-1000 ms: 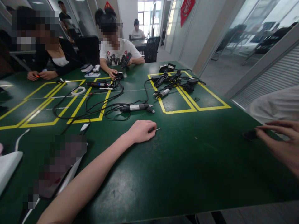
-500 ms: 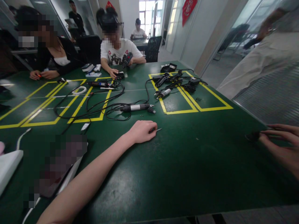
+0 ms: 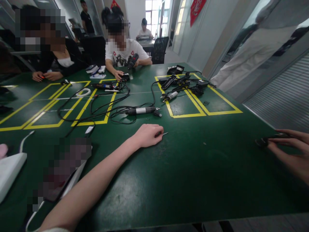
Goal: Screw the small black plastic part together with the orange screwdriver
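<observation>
My left hand (image 3: 150, 135) rests on the green table (image 3: 193, 180), its fingers curled in a pinch. A thin metal rod (image 3: 165, 133), perhaps a bit, sticks out past the fingertips; the rest of it is hidden by the hand. At the right edge, my right hand (image 3: 293, 149) has its thumb and fingers around a black object with a rounded end (image 3: 261, 142). Its kind I cannot make out. Just beyond my left hand lies a pen-shaped electric screwdriver (image 3: 141, 111) with a silver band and a coiled black cable.
Yellow tape (image 3: 188, 115) marks off rectangles holding black tools and cables (image 3: 169, 82). A silver-and-black tool (image 3: 172, 96) lies nearby. A phone (image 3: 70, 167) is beside my left forearm, near a white box (image 3: 11, 174). Across the table, a person (image 3: 127, 53) holds a black-and-red drill (image 3: 133, 61).
The view has shifted slightly. The round black end at my right hand shows more clearly. A person in pale trousers at the right has moved. My left hand stays in place.
</observation>
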Motion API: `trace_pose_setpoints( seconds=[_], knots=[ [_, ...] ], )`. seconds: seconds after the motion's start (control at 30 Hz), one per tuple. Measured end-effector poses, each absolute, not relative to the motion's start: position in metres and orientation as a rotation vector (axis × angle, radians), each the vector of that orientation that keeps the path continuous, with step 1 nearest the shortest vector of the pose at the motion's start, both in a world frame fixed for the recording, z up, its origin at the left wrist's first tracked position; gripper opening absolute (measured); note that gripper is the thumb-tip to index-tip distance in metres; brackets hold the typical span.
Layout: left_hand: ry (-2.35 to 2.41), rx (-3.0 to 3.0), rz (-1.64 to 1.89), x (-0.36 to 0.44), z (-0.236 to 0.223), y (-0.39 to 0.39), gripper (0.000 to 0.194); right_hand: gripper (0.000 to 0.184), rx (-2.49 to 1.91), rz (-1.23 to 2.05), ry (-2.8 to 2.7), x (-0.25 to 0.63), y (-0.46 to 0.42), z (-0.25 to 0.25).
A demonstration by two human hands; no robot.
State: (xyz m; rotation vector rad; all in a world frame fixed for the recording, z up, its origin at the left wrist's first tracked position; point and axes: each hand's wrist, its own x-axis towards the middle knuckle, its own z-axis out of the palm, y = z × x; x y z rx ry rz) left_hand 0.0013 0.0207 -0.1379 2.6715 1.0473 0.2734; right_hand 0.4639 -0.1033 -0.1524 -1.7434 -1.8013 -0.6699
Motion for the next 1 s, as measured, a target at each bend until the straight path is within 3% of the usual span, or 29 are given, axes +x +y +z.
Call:
trace_pose_setpoints(
  seconds=[0.77,1.0],
  knots=[
    [1.06,2.664,0.261,0.002,-0.136,0.02,0.018,0.014,-1.769,-0.591,-1.81,0.47,-0.106,-0.157],
    [1.063,2.666,0.246,0.002,-0.136,0.02,0.017,0.034,-1.765,-0.728,-1.844,0.47,-0.107,-0.158]
  ],
)
